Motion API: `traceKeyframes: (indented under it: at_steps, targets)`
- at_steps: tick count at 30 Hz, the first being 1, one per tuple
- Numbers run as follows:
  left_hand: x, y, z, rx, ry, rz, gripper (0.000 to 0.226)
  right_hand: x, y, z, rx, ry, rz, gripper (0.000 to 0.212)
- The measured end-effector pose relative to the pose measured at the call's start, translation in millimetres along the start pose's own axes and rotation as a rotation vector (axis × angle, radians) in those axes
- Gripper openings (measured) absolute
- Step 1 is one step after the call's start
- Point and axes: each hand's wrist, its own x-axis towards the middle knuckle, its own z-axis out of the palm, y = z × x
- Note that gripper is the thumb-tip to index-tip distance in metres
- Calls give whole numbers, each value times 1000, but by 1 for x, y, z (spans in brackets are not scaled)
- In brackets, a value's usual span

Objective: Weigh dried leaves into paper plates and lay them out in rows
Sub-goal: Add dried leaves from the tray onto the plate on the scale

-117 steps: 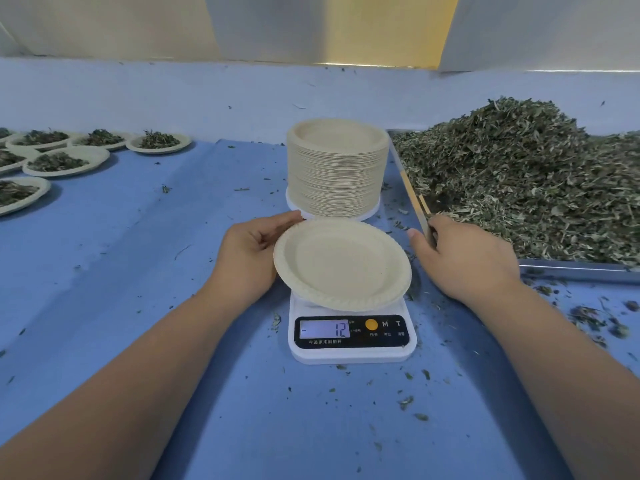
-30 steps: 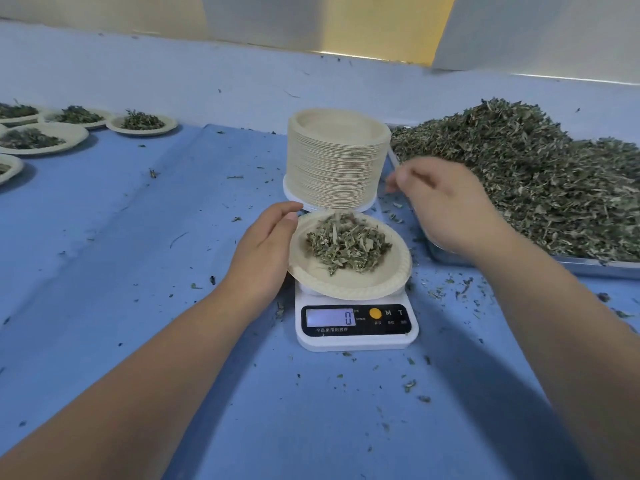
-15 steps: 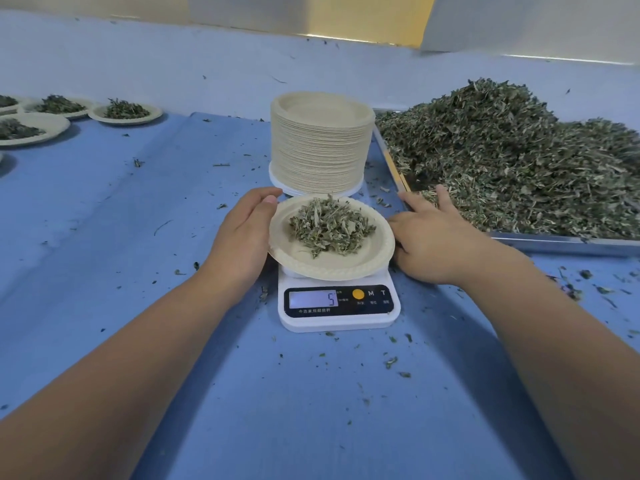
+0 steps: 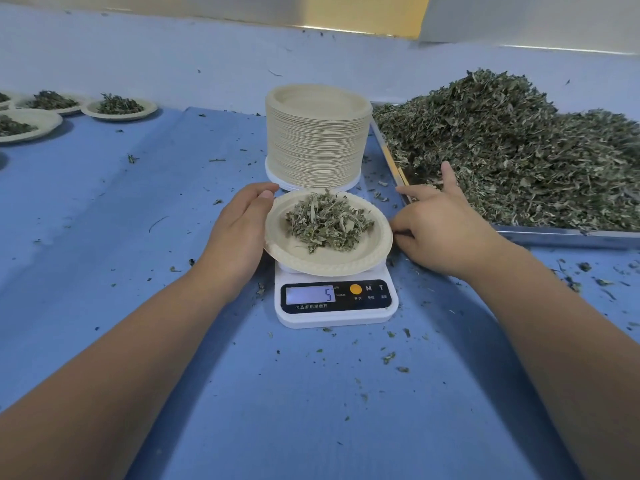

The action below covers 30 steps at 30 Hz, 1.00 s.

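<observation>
A paper plate (image 4: 311, 256) with a small heap of dried leaves (image 4: 329, 221) sits on a white kitchen scale (image 4: 334, 308) whose display reads 5. My left hand (image 4: 239, 233) lies against the plate's left rim, thumb at the top edge, fingers hidden under it. My right hand (image 4: 440, 223) is at the plate's right rim, its fingers loosely spread, one fingertip by the tray's edge. A tall stack of empty paper plates (image 4: 317, 133) stands just behind the scale. The big pile of dried leaves (image 4: 519, 143) fills a metal tray (image 4: 561, 233) at right.
Filled paper plates (image 4: 119, 107) lie in rows at the far left on the blue tablecloth (image 4: 138, 209). Leaf crumbs are scattered around the scale and in front of the tray. A pale wall runs along the table's back edge.
The plate went from empty to holding leaves, and the display went from 12 to 0 to 5. My right hand came down from above the tray to the plate's right rim.
</observation>
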Motion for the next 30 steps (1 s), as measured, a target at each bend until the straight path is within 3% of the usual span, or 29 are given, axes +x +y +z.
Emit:
traceKeyframes:
  at_steps: [5, 9, 13, 16, 19, 23, 27, 30]
  targets:
    - [1, 0, -1, -2, 8, -14, 29, -1, 9, -1, -41, 234, 4, 22]
    - [1, 2, 0, -7, 9, -15, 29, 2, 5, -5, -30, 408, 107, 24]
    - [-1, 2, 1, -8, 2, -12, 31, 4, -14, -15, 397, 622, 168, 11]
    - [-1, 3, 0, 2, 6, -6, 31, 5, -35, -16, 663, 473, 79, 17]
    - [-1, 3, 0, 1, 8, -4, 33, 4, -38, -12, 598, 423, -16, 15]
    - [-1, 3, 0, 8, 11, 4, 33, 2, -10, -9, 535, 454, 169, 19]
    - [-1, 4, 1, 16, 11, 15, 31, -3, 19, 4, 175, 182, 361, 27]
    - [-3, 4, 1, 47, 9, 29, 30, -3, 21, 12, 197, 107, 390, 45]
